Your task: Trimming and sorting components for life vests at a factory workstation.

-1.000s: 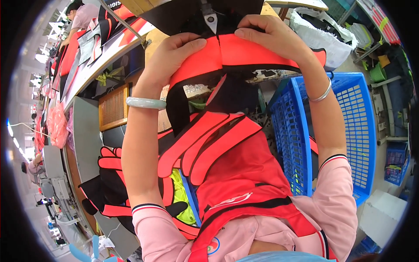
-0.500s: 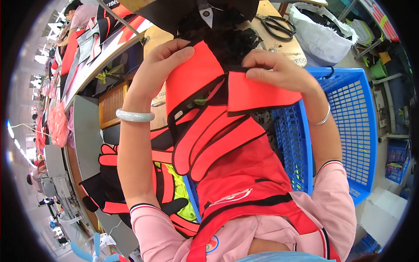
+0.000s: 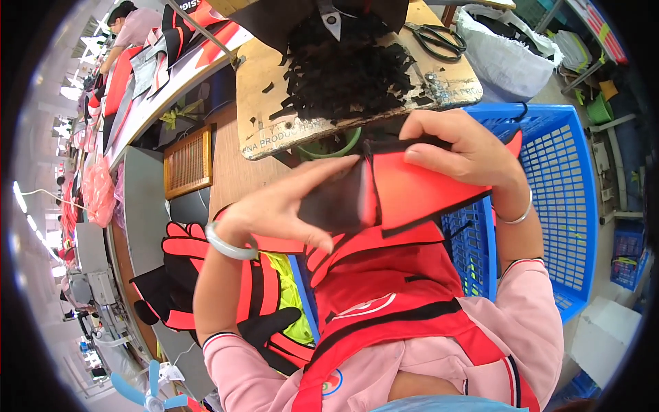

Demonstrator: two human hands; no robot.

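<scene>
A coral-red fabric piece with black edging [image 3: 425, 192] is held up over my lap. My right hand [image 3: 456, 151] pinches its upper edge, thumb on the red face and fingers behind. Beside it, my left hand [image 3: 274, 209] is spread, thumb and fingers apart around a black, slightly blurred flap [image 3: 333, 202] of the same work. Whether the left palm touches the flap I cannot make out. Below the hands, more red strips with black borders [image 3: 322, 257] lie across my red apron [image 3: 384, 281].
Ahead, a worn wooden board [image 3: 257, 117] bears a heap of black scraps [image 3: 343, 75] under a pointed metal part [image 3: 331, 26], with black-handled scissors [image 3: 439, 42]. Blue baskets [image 3: 583, 199] and a white sack [image 3: 504, 62] stand right; red-black pieces [image 3: 185, 288] lie left. Another person [image 3: 134, 27] works far left.
Both hands have come down toward me with the fabric, baring the board and scraps. My left hand has let go of the red panel's edge and spread; a black flap now shows.
</scene>
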